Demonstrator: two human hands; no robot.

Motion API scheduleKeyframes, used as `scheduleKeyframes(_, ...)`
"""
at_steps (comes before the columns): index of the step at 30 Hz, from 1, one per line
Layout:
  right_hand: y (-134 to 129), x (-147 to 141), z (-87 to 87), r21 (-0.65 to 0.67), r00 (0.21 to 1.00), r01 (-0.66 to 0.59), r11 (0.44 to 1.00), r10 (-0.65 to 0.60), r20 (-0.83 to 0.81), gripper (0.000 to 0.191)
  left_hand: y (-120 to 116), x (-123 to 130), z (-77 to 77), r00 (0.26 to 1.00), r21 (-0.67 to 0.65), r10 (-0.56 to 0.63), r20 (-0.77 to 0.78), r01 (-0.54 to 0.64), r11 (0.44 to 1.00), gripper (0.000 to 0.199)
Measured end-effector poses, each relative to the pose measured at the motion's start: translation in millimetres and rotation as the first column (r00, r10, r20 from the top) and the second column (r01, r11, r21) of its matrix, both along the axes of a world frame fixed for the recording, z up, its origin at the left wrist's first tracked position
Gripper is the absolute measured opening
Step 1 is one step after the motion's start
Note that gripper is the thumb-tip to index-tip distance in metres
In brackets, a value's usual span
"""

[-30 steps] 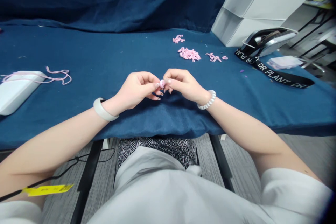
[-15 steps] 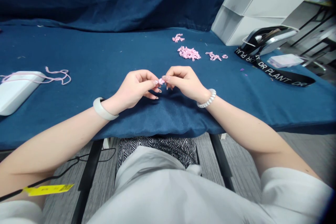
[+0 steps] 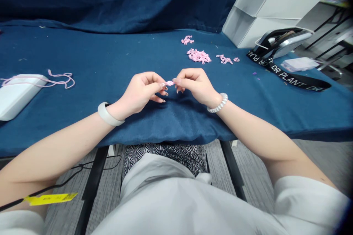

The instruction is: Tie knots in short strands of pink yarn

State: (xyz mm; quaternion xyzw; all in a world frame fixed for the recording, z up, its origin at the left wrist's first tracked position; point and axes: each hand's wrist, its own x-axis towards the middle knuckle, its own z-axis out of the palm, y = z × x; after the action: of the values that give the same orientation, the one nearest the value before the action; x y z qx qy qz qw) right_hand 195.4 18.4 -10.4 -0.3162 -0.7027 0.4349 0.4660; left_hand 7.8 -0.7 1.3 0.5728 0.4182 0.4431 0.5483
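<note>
Between my two hands, above the front part of the blue cloth, is a small pink knotted cord piece (image 3: 170,83). My left hand (image 3: 145,91) pinches its left end with thumb and forefinger, the other fingers loosely curled below. My right hand (image 3: 194,86) pinches the right end, fingers bent inward. The fingertips hide much of the piece. Beyond my right hand lies a pile of small pink looped cord pieces (image 3: 199,55). A smaller pink cluster (image 3: 187,40) sits behind it, and a few more pink pieces (image 3: 224,59) lie to its right.
At the left, a pink cord (image 3: 64,76) trails over a white box-shaped object (image 3: 20,97). On the right are a black lettered strap (image 3: 292,77), a pouch-like case (image 3: 295,38) and a small flat box (image 3: 300,64). White boxes (image 3: 264,11) stand at the back right.
My fingertips have drawn slightly apart, with my left hand a little further left, so more of the pink knotted cord piece shows between them. The piles have not moved.
</note>
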Motion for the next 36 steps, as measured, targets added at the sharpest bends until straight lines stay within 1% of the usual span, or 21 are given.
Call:
scheduleKeyframes(3,1.3,0.3,-0.3,-0.017,1.000,-0.005,1.000,0.004,-0.011,0.034,0.5,-0.4,-1.1,1.000,0.021,0.008,-0.020,-0.007,1.000,0.011)
scheduleKeyframes(5,1.7,-0.1,0.0,-0.052,1.000,-0.028,0.998,0.028,-0.008,0.040,0.8,-0.9,-2.4,0.999,0.045,0.003,-0.051,0.000,0.999,0.013)
scheduleKeyframes(9,-1.0,-3.2,1.1,-0.099,0.990,-0.105,0.990,0.113,0.081,0.054,0.1,-2.3,-3.9,0.989,0.107,-0.014,-0.146,0.030,0.994,0.019)
scheduleKeyframes(12,-4.1,-5.7,1.0,-0.093,0.975,-0.119,0.988,0.134,0.175,0.054,-1.1,-3.3,-3.0,0.974,0.174,-0.004,-0.227,0.044,0.984,0.019)
scheduleKeyframes(15,-4.3,-6.0,0.4,-0.064,0.971,-0.135,0.989,0.145,0.189,0.052,-1.7,-3.5,-1.3,0.967,0.210,-0.003,-0.254,0.059,0.976,0.016)
scheduleKeyframes(19,-2.3,-4.2,0.6,-0.059,0.979,-0.148,0.987,0.155,0.129,0.048,-1.9,-1.8,0.1,0.978,0.149,-0.003,-0.208,0.035,0.988,0.013)
scheduleKeyframes(22,-2.0,-3.8,1.4,-0.069,0.981,-0.145,0.987,0.152,0.119,0.045,-1.2,-0.8,-0.6,0.988,0.105,-0.005,-0.152,0.021,0.994,0.013)
scheduleKeyframes(28,-1.9,-3.9,0.1,-0.086,0.980,-0.154,0.984,0.163,0.115,0.044,3.7,-4.5,-4.5,0.998,0.016,-0.049,-0.037,0.050,0.999,0.011)
scheduleKeyframes(31,-1.2,-3.6,-1.2,-0.094,0.981,-0.146,0.985,0.157,0.113,0.044,4.6,-6.1,-4.6,0.999,-0.022,-0.051,0.013,0.052,0.998,0.016)
scheduleKeyframes(33,-0.7,-3.4,-1.9,-0.093,0.981,-0.149,0.984,0.159,0.107,0.045,3.7,-5.9,-3.9,0.998,-0.015,-0.057,0.005,0.057,0.998,0.020)
scheduleKeyframes(36,-0.6,-3.4,-2.3,-0.092,0.984,-0.131,0.987,0.141,0.109,0.046,1.0,-4.3,-2.9,0.996,0.032,-0.063,-0.070,0.065,0.997,0.024)
